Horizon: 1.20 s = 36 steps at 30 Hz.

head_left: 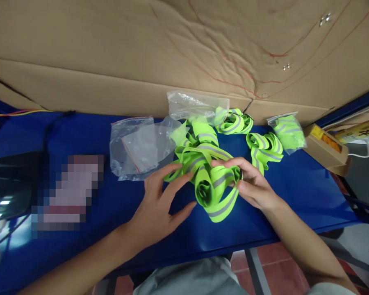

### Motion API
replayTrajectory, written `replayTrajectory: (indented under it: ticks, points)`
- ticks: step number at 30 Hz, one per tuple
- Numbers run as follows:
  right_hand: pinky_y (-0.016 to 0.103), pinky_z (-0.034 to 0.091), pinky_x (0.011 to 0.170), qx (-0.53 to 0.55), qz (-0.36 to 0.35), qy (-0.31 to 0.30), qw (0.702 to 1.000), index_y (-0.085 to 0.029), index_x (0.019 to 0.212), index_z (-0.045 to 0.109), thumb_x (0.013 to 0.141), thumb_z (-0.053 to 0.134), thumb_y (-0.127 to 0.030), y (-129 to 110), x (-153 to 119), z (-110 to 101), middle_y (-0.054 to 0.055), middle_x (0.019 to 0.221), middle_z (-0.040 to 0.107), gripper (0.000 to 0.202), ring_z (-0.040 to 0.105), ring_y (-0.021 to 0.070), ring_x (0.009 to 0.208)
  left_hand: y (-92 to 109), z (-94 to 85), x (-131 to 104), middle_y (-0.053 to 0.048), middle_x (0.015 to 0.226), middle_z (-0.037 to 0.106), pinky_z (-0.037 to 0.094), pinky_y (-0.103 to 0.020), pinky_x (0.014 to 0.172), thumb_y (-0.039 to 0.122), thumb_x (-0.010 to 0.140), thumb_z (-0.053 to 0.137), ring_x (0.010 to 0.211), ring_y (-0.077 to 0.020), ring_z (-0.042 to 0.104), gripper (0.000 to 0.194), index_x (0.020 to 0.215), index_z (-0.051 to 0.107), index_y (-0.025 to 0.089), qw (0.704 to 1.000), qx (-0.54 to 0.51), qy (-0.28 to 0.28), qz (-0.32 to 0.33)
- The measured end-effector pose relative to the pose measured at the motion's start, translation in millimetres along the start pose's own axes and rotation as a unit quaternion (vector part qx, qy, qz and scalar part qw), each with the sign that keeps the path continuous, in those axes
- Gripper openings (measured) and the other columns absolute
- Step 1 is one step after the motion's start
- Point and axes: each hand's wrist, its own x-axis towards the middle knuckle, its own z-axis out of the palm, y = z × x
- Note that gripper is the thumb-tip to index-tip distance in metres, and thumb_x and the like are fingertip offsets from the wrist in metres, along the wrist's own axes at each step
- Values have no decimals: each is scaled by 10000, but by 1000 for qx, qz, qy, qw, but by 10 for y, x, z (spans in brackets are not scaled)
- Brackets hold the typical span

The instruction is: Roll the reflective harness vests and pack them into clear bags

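A tangled pile of neon-yellow reflective straps [203, 153] with grey stripes lies mid-table. My right hand [252, 184] pinches a loosely coiled reflective strap [219, 184] at the pile's near side, thumb and fingers closed on its right edge. To the left, my left hand [164, 200] has its fingers spread, the fingertips close to the pile; whether they touch it I cannot tell. Right of the pile is a separate bundle of straps [264, 149], and another coil of straps [235, 123] sits behind.
Clear plastic bags [135, 147] lie left of the pile, with another bag [190, 106] behind it. A filled bag [289, 131] and a cardboard box [326, 149] stand at the right. Cardboard [110, 61] walls the back of the blue table [301, 192]. A black device [15, 180] with cables is at far left.
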Motion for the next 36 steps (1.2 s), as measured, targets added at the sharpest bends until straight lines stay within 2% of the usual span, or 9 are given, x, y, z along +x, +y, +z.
replayTrajectory:
  ticks: [5, 8, 10, 14, 18, 21, 27, 33, 36]
  points:
    - [442, 461, 1223, 26, 80, -175, 981, -402, 1610, 393, 961, 712, -528, -17, -9, 134, 51, 1726, 364, 735, 407, 252, 1576, -8, 0, -20, -171, 1439, 492, 557, -470, 1105, 462, 867, 811, 1352, -321, 545, 889, 1573, 323, 234, 988, -138, -41, -47]
    - [432, 445, 1236, -94, 37, -210, 972, -352, 1662, 302, 1025, 535, -635, 63, 4, 220, 90, 1699, 410, 735, 431, 229, 1563, -78, 28, 12, -143, 1442, 528, 574, -454, 1075, 329, 897, 788, 1334, -312, 583, 647, 1458, 471, 274, 988, -114, -91, -42]
    - [414, 468, 1212, -278, -35, -168, 945, -320, 1658, 321, 1082, 489, -518, 139, 7, 260, 96, 1620, 525, 631, 515, 211, 1502, -127, 24, 42, -101, 1353, 614, 578, -404, 1045, 188, 930, 711, 1256, -264, 643, 454, 1348, 552, 268, 985, -110, -123, -52]
    - [415, 561, 1013, -567, -104, -80, 813, -219, 1597, 436, 1085, 482, -496, 202, 0, 271, 126, 1485, 647, 584, 669, 269, 1306, -197, -102, 131, -61, 1269, 693, 553, -358, 1047, 155, 925, 659, 1170, -216, 692, 397, 1302, 554, 225, 967, -170, -122, -145]
    - [325, 546, 773, -666, -123, 37, 735, -186, 1354, 667, 1090, 511, -393, 169, -19, 196, 78, 1154, 793, 371, 772, 217, 939, -268, -342, 241, -13, 1253, 707, 547, -298, 971, 165, 871, 706, 1117, -193, 700, 453, 1300, 586, 249, 929, -247, -201, -188]
    - [305, 497, 656, -705, -99, 119, 692, -209, 1296, 698, 1036, 631, -329, 160, -51, 141, 43, 1000, 816, 294, 757, 193, 742, -320, -503, 279, -12, 1220, 703, 539, -277, 932, 253, 894, 760, 1083, -180, 696, 406, 1280, 634, 280, 901, -304, -261, -164]
    - [293, 420, 439, -705, 22, 182, 685, -170, 1338, 608, 1028, 581, -518, 247, 1, 99, 21, 672, 681, 467, 639, 199, 487, -315, -631, 231, -99, 1290, 624, 551, -320, 916, 238, 952, 692, 1186, -216, 658, 206, 1116, 571, 262, 883, -397, -150, -200]
    - [333, 436, 403, -741, 32, 155, 653, -114, 1555, 378, 1013, 524, -623, 334, 69, 129, 173, 954, 740, 758, 740, 319, 714, -368, -549, 249, -37, 1089, 553, 469, -260, 641, 331, 875, 773, 812, -136, 590, 364, 966, 428, 256, 729, -623, -47, -280]
    - [331, 417, 406, -749, 22, 144, 646, -115, 1627, 304, 1009, 543, -615, 315, 29, 136, 206, 1080, 766, 830, 747, 316, 706, -379, -499, 271, -8, 1009, 524, 469, -265, 669, 320, 775, 841, 823, -141, 564, 427, 988, 477, 254, 703, -645, -18, -299]
